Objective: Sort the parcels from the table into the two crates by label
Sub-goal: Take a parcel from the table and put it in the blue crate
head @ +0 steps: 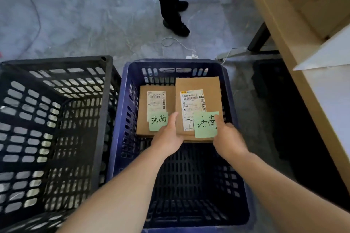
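Note:
I hold a brown cardboard parcel [198, 85] inside the blue crate [121, 119]. My left hand [168, 138] grips its near left edge and my right hand [229, 140] its near right corner. It carries a white shipping label and a green note with handwritten characters. Beside it on the left, a second cardboard parcel [144, 119] lies on the crate floor, also with a white label and a green note. The black crate [106, 89] stands to the left and shows no parcels inside.
A wooden table [284, 30] with cardboard boxes runs along the right. A person's legs in dark trousers and shoes [170, 5] stand beyond the crates. White cables and a plug [193, 56] lie on the grey floor behind the blue crate.

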Demonstrator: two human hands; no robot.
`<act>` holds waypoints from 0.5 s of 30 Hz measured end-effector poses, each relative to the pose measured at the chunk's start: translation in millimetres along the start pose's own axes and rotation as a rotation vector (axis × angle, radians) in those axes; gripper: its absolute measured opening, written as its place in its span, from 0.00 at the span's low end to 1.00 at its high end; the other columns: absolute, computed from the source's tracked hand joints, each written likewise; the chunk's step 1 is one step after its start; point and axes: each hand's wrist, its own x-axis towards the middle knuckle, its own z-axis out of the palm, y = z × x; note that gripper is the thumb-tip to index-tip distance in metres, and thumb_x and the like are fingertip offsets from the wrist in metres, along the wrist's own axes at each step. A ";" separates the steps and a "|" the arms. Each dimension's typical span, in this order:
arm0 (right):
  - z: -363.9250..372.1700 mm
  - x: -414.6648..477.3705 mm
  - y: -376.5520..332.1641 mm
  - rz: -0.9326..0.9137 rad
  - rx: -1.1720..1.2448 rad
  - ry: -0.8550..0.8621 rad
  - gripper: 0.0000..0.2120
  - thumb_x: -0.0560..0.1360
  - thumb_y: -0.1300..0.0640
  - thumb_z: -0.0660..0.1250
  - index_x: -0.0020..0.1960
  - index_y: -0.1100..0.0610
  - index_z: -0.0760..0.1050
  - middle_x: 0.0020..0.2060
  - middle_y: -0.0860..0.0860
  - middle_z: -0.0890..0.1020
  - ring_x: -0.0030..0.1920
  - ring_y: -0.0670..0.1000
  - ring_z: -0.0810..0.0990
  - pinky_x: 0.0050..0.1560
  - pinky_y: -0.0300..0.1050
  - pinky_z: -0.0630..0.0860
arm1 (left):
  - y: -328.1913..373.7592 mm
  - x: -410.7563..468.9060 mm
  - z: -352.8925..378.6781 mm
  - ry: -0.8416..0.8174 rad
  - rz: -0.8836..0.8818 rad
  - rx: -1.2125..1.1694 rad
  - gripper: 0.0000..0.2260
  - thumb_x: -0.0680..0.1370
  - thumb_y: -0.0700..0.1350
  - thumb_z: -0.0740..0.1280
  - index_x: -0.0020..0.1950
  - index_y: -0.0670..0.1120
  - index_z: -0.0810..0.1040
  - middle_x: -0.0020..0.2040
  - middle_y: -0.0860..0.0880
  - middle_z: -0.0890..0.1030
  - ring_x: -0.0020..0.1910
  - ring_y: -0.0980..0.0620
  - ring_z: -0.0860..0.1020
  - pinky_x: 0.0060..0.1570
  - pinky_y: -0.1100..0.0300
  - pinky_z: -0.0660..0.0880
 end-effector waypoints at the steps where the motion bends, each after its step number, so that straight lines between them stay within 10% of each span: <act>1: 2.4 7.8 -2.1 0.009 -0.014 -0.003 0.30 0.78 0.64 0.56 0.78 0.53 0.52 0.61 0.61 0.72 0.57 0.60 0.74 0.54 0.50 0.72 | -1.6 7.5 1.6 0.005 0.002 -0.003 0.36 0.80 0.40 0.64 0.77 0.61 0.46 0.62 0.51 0.75 0.49 0.48 0.80 0.49 0.49 0.80; 10: 39.7 72.9 -16.6 0.120 -0.162 -0.054 0.35 0.79 0.61 0.60 0.79 0.57 0.44 0.67 0.63 0.64 0.64 0.61 0.69 0.61 0.54 0.71 | -30.1 76.5 26.3 0.026 0.009 -0.011 0.37 0.80 0.42 0.64 0.78 0.61 0.44 0.62 0.51 0.76 0.51 0.51 0.78 0.52 0.53 0.78; 15: 55.6 87.3 -26.7 0.176 -0.319 -0.076 0.37 0.78 0.57 0.64 0.78 0.62 0.46 0.69 0.64 0.60 0.68 0.61 0.63 0.64 0.52 0.68 | -41.9 94.9 34.9 -0.012 0.076 0.080 0.37 0.79 0.43 0.65 0.79 0.58 0.45 0.76 0.50 0.60 0.69 0.49 0.68 0.67 0.55 0.69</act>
